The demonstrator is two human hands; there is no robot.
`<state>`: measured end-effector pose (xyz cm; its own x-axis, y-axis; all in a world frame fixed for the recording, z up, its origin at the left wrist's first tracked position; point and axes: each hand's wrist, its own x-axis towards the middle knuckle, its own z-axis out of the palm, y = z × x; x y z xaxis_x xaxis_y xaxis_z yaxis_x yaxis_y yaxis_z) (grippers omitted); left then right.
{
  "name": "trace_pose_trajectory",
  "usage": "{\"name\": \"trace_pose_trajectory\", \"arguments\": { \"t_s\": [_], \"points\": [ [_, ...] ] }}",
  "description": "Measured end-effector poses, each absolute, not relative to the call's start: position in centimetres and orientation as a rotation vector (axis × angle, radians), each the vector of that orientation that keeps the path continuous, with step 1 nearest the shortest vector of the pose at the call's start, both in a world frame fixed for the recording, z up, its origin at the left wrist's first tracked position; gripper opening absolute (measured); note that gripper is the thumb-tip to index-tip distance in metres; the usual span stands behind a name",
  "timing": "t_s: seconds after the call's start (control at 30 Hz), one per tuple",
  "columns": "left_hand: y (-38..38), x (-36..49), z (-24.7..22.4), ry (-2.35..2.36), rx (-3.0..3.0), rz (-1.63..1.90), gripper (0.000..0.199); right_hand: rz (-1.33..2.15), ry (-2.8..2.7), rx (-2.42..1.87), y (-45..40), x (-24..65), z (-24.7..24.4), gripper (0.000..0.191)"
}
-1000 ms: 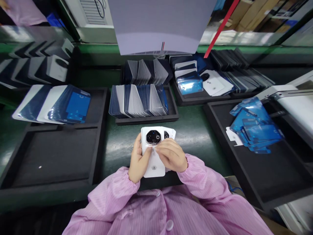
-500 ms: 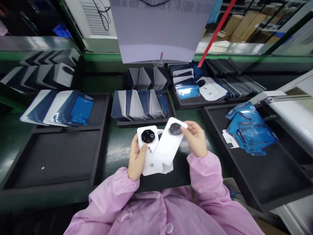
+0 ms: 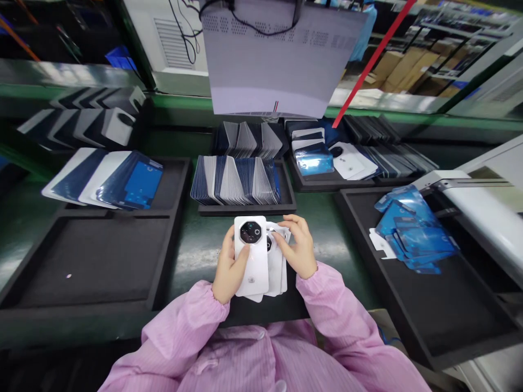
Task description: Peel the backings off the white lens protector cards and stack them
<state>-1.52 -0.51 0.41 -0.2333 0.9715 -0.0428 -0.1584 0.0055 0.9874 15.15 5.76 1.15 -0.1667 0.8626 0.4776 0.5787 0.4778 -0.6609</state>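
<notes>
Small stack of white covers (image 3: 261,261) is held low over the bench (image 3: 196,245), just in front of the chest. L hand (image 3: 230,267) fingers wrapped round its left edge, thumb on top; R hand (image 3: 300,250) fingers pinch the under covers, fanned right. Best kept squared w/ edge grip only, lens rings untouched. Beyond: tray (image 3: 245,208) of upright covers.

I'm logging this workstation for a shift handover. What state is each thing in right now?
left hand: gripping the white back covers.
right hand: fingers resting on the covers' right edge.
white back covers: small fanned stack, camera side up.
left tray: front section bare.
middle tray: packed with upright covers.
blue films: loose pile in the right tray.
</notes>
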Motion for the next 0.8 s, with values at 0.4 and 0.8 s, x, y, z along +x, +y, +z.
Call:
{"name": "trace_pose_trajectory", "arguments": {
  "t_s": [0.4,0.8],
  "points": [
    [-1.9,-0.8,-0.1,1.382,1.338,1.251,0.054,0.625,-1.790,-1.140,4.5,14.6,2.1,0.011],
    [-0.6,-1.3,0.6,1.129,0.788,1.397,0.056,0.288,-2.129,-0.430,3.3,13.6,1.3,0.023]
  ]
}}
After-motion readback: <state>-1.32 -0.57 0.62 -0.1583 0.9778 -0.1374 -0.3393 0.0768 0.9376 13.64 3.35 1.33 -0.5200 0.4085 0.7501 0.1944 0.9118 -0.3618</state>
